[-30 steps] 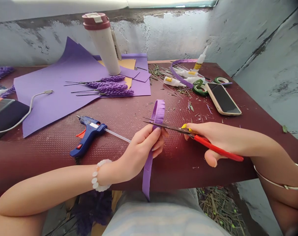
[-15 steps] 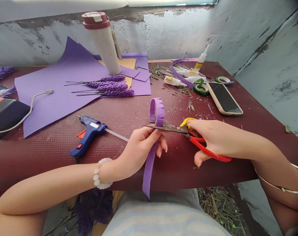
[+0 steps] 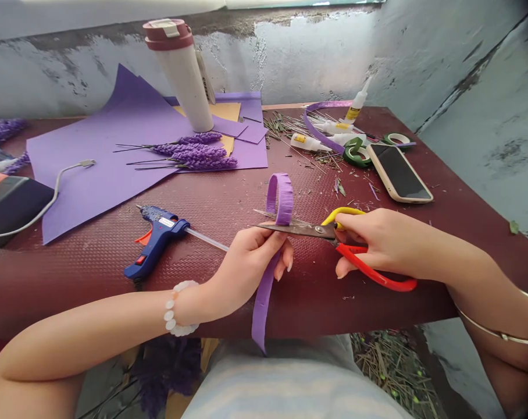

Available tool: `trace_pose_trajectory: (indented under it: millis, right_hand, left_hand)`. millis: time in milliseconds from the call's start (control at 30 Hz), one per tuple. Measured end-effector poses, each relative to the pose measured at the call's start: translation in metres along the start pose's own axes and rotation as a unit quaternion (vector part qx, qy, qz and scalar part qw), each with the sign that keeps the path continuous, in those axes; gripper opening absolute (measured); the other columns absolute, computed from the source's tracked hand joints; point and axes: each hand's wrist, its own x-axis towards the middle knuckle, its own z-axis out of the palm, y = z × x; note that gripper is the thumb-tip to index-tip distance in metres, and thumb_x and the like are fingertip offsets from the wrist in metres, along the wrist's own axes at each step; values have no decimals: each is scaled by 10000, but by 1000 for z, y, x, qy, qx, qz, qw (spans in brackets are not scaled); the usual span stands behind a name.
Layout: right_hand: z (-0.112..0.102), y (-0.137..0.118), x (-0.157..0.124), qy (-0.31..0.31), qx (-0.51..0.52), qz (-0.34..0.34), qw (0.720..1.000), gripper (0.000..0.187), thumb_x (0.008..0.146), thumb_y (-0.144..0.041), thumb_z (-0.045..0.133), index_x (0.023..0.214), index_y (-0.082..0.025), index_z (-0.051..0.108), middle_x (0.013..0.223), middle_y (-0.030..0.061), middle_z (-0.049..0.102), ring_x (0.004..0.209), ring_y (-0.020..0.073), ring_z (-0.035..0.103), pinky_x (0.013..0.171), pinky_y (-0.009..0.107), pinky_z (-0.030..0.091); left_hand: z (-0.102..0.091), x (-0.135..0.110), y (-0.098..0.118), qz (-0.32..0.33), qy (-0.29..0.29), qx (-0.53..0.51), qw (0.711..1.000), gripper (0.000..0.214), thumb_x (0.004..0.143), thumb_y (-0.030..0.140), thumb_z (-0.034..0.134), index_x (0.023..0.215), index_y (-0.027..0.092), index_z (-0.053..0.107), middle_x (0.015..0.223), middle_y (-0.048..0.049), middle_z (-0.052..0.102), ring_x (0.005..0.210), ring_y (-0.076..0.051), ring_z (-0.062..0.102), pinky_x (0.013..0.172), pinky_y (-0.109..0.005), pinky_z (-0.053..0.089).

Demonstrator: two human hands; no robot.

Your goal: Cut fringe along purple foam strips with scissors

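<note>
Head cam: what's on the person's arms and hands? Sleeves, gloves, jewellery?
Both arms are bare: no sleeves, gloves or cables. The left hand has a white round-bead bracelet at the wrist. The right hand has no bracelet at its wrist, but a thin metal bangle circles that arm further up.

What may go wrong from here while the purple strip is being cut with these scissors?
The open blades of the red-and-yellow scissors, held in the right hand, sit just above the left hand, so a slip might nick its fingers. A cut too deep might sever the fringed purple strip. The hot glue gun lies near the left hand with its glue stick pointing there; if the gun is hot, a bump might burn.
</note>
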Motion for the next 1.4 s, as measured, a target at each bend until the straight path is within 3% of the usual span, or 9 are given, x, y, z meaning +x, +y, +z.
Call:
trace_pose_trajectory:
  millis: [200,333,433,567,800,967,1100,1400]
  right_hand:
    - [-9,-6,-4,-66,56,14,996,516,944,-808,766,841,-351,549,764,34,802,639,281,645,656,417,416]
    - [-12,-1,-7,-108,124,-21,986,414,989,-624,806,841,-341,542,659,-50,681,596,224,534,623,388,401]
    - [-13,4,-5,-150,184,-39,971,481,986,-673,846,819,-325,559,627,-75,593,598,200,457,590,372,364]
    - [-15,7,-3,-174,221,-52,958,530,965,-753,865,857,-298,615,681,-74,587,604,177,405,576,358,327]
    - [-20,-7,-5,-184,177,28,966,490,773,-479,1029,885,-299,587,780,-70,622,686,194,515,610,349,382]
    - [-16,-2,-1,-200,234,9,951,567,842,-591,981,811,-306,491,718,-98,459,658,159,344,586,347,289]
    - [-15,2,1,-208,250,5,946,665,848,-762,968,781,-300,494,703,-93,466,658,158,335,601,361,289]
    - [-16,0,1,-211,247,2,946,485,902,-576,884,762,-291,518,662,-100,489,630,149,360,625,369,315]
  left_hand:
    - [1,-2,-1,3,7,-25,1000,627,1071,674,900,720,213,661,637,5,664,517,-111,505,574,-289,446]
    - [1,-6,-2,11,-13,-76,997,543,1049,654,947,863,197,723,668,12,704,513,-112,528,556,-282,444]
    - [1,-11,-3,24,-35,-107,993,482,1094,640,896,990,183,783,717,-7,745,539,-128,557,573,-295,473]
    - [3,-12,1,21,-37,-113,993,500,1099,642,897,973,169,794,677,0,715,529,-119,526,560,-289,439]
    - [3,-8,7,-1,-50,-106,993,530,1063,636,928,868,179,743,614,28,645,493,-104,494,520,-270,388]
    - [1,-8,7,-1,-55,-116,992,463,1066,572,936,934,159,772,602,46,629,497,-100,483,519,-251,381]
    - [1,-9,5,-1,-57,-128,990,409,1073,514,937,966,153,778,606,50,636,501,-96,482,522,-241,386]
    - [1,-8,3,-2,-55,-130,990,421,1083,529,924,964,155,772,608,47,636,499,-96,487,529,-245,395]
